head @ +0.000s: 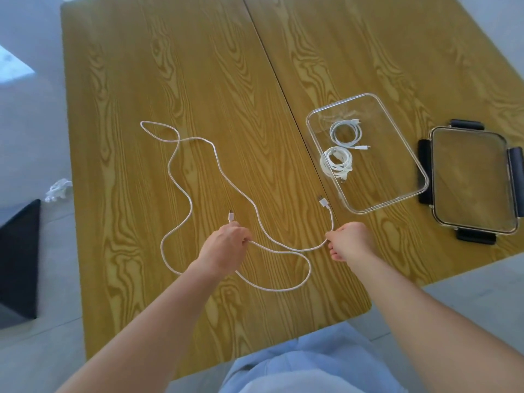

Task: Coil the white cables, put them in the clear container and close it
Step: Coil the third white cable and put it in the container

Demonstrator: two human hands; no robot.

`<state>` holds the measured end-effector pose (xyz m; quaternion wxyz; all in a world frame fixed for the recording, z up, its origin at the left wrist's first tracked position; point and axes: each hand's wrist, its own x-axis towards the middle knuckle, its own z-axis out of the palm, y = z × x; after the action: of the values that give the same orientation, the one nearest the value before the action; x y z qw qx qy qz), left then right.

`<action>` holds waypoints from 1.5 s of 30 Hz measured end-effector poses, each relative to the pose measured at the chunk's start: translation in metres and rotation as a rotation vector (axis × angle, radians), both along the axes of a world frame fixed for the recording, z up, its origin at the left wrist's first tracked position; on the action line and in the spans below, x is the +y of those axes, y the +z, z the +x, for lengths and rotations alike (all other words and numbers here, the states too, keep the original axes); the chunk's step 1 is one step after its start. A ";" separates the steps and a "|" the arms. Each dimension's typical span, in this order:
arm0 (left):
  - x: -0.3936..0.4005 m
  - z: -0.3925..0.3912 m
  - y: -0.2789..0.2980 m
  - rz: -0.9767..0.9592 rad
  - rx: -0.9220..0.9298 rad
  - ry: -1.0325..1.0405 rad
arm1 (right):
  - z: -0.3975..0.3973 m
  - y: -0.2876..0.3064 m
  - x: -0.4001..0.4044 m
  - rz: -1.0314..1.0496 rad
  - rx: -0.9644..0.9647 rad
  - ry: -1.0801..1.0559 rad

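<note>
- Sprawling in loose loops over the yellow wood-grain surface (198, 80) lies our long white braided cable (181, 177).
- Our left hand (226, 245) and right hand (350, 239) each have their grip pinched on it near its ends.
- Right of it, the clear rectangular container (402, 165) holds two coiled white cables (341, 150); beside it lies its black-clipped clear lid (473, 180).

A long white cable (181, 171) lies loose and wavy on the bench, while two coiled white cables (341, 148) sit inside the open clear container (397, 191), its lid (473, 180) just beside it.
</note>
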<state>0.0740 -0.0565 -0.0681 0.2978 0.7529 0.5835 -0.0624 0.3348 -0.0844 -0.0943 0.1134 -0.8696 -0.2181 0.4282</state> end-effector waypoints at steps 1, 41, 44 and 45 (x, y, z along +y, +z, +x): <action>-0.004 -0.003 0.001 0.003 0.000 -0.003 | -0.002 0.000 0.000 -0.005 -0.008 0.001; 0.039 -0.043 0.126 0.617 -0.555 0.238 | -0.081 0.199 0.056 0.886 0.576 0.042; 0.059 -0.036 0.156 0.739 -0.633 0.178 | -0.088 0.218 0.061 0.925 0.586 0.121; 0.064 -0.034 0.165 0.769 -0.655 0.137 | -0.091 0.224 0.062 0.936 0.596 0.146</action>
<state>0.0402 0.0076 0.0969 0.1698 0.7481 0.4883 0.4160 0.2439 -0.0221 0.1293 0.5144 -0.5503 -0.4029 0.5197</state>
